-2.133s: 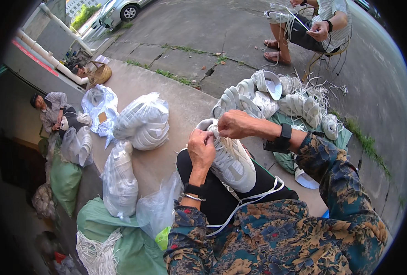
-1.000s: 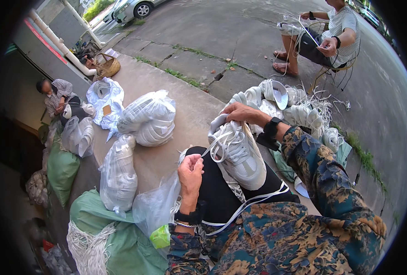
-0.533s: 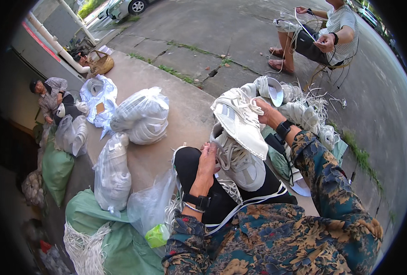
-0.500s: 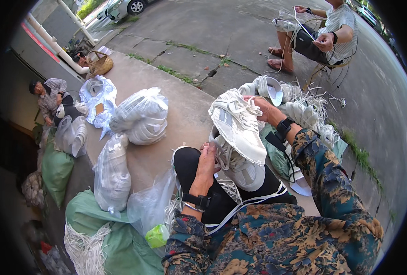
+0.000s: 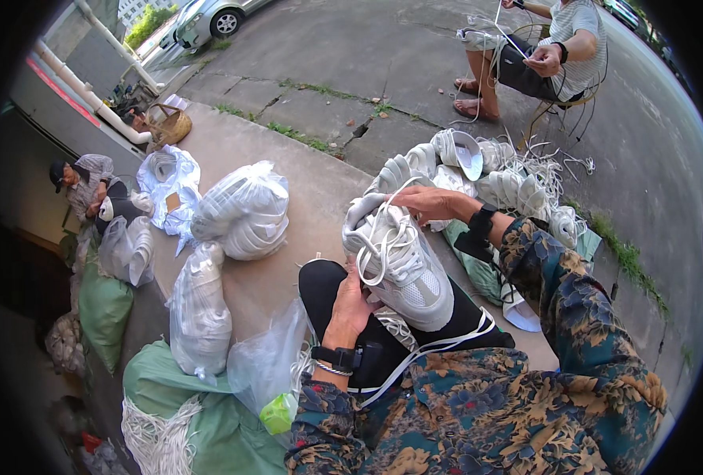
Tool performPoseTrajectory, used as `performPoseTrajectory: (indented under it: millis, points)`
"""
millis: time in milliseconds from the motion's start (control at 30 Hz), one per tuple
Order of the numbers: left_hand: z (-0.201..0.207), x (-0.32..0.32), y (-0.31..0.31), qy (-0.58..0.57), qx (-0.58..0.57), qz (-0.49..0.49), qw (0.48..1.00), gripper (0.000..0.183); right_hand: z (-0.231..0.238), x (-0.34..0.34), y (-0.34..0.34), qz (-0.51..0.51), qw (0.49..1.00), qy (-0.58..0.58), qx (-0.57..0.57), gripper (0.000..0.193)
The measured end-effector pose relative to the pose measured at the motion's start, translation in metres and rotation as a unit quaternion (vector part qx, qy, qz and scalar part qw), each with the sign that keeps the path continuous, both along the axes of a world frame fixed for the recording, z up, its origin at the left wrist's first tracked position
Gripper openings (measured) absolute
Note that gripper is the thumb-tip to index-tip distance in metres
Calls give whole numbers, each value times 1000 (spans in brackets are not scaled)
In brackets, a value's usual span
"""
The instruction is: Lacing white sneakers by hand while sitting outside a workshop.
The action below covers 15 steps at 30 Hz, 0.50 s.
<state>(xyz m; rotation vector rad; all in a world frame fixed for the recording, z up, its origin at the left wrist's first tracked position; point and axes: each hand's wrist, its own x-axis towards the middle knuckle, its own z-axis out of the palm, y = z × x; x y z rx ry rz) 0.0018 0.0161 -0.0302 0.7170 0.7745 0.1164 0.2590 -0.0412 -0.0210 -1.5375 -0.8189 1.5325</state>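
A white and grey sneaker [image 5: 419, 289] rests on my black-clad thighs, its toe pointing toward me. My left hand [image 5: 353, 305] grips the side of this shoe, some fingers hidden by it. Over the shoe's opening, my right hand [image 5: 426, 203] has its fingers closed at a white shoelace [image 5: 384, 241], which loops loosely across the tongue. Just beyond the sneaker lies another white shoe [image 5: 395, 172], beside the pile. More white laces [image 5: 391, 380] lie across my lap.
Right of my knees lie many white shoe pieces [image 5: 518, 186]. To the left are stuffed clear bags [image 5: 244, 210], a green sack [image 5: 217, 423] with a lace bundle [image 5: 161, 435], and a wicker basket [image 5: 169, 125]. One person [image 5: 577, 47] sits at upper right, another [image 5: 90, 186] at far left.
My right hand has let go of the upper white shoe, now beyond my knees, and has come to the laces of the sneaker on my lap. My left hand still holds that sneaker.
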Motion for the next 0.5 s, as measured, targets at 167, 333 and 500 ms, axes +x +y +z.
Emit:
performPoseTrajectory:
  millis: [167,333,500]
  points:
    - [5,-4,6,9,94,-12,995,65,2,-9,0,-50,986,160,19,40]
    - [46,9,8,-32,172,-19,984,67,38,5,-14,-155,959,190,144,33]
    - [74,4,21,-22,325,75,942,58,57,92,-63,-298,899,137,290,31]
